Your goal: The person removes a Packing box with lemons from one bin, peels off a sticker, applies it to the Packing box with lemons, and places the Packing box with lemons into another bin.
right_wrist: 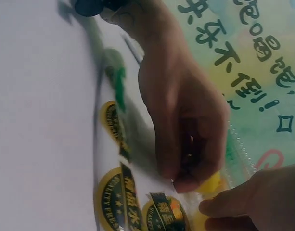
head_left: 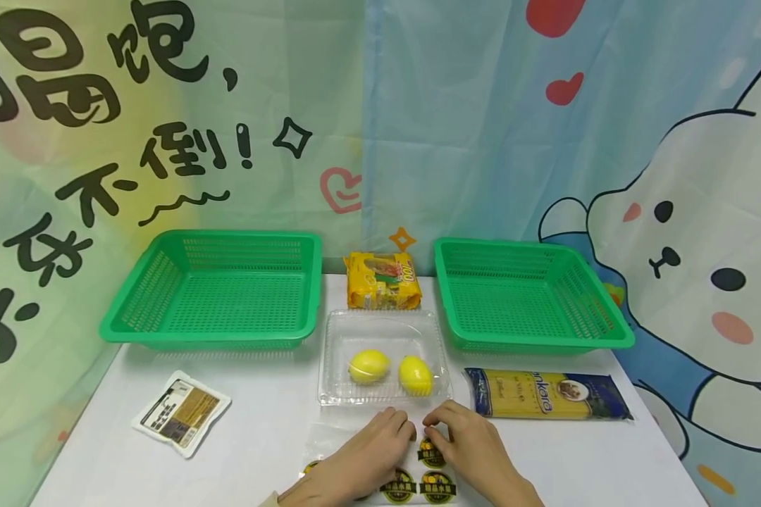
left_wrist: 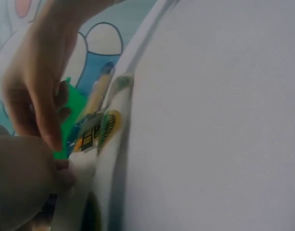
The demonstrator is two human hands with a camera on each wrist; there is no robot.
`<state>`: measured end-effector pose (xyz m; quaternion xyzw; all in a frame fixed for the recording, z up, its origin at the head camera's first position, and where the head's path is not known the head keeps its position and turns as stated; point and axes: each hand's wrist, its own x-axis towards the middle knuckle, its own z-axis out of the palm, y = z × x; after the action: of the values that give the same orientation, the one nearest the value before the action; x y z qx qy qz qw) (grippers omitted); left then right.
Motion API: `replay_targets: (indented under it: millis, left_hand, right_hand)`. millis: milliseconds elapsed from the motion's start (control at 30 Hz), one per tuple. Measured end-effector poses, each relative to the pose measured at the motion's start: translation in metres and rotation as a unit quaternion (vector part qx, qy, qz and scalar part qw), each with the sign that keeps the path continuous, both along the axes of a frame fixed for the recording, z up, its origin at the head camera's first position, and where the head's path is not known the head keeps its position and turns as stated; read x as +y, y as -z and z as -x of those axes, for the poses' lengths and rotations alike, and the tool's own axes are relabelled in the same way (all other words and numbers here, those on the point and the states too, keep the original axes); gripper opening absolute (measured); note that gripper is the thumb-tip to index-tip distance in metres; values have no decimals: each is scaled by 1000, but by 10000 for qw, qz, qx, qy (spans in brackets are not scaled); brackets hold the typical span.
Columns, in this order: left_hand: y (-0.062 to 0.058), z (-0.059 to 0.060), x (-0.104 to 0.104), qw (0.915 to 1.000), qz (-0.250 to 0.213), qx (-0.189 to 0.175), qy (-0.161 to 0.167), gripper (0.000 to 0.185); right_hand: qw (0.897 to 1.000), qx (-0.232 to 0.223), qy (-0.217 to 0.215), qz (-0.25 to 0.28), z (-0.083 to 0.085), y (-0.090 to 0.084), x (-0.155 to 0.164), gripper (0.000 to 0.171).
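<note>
A white sheet of round black-and-yellow stickers [head_left: 437,487] lies at the table's front middle. My left hand [head_left: 370,451] reaches across it, fingers curled, thumb and index finger pinching its upper edge. Facing it, my right hand [head_left: 475,451] bends its fingers down by the upper right sticker [head_left: 431,454]; whether its fingertips pinch anything is hidden. The left wrist view shows both hands, the right hand [left_wrist: 36,91] above the left hand [left_wrist: 22,178]. Just beyond the hands sits a clear plastic box [head_left: 339,341] with two lemons [head_left: 369,367] inside.
Two green baskets [head_left: 228,338] [head_left: 539,345] stand at the back, with a yellow packet [head_left: 383,282] between them. A spaghetti pack [head_left: 548,396] lies at the right, a white-and-brown pouch [head_left: 182,414] at the left. A printed curtain [head_left: 418,141] hangs behind the table.
</note>
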<state>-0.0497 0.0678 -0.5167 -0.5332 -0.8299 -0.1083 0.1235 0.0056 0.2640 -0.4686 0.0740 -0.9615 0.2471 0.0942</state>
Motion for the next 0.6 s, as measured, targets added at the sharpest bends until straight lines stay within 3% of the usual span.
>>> replay_targets:
  millis: [100, 400, 600]
  left_hand:
    - [-3, 1, -5, 9984, -223, -523, 5, 40]
    - [-10, -1, -13, 9864, -635, -1511, 106, 36]
    - [-11, -2, -14, 9825, -833, -1659, 119, 23]
  right_hand:
    - [9996, -206, -92, 184, 0, -3, 3, 13]
    - [9978, -261, -537, 287, 0, -8, 8, 7]
    - [9962, -298, -804, 120, -2, -11, 9, 11]
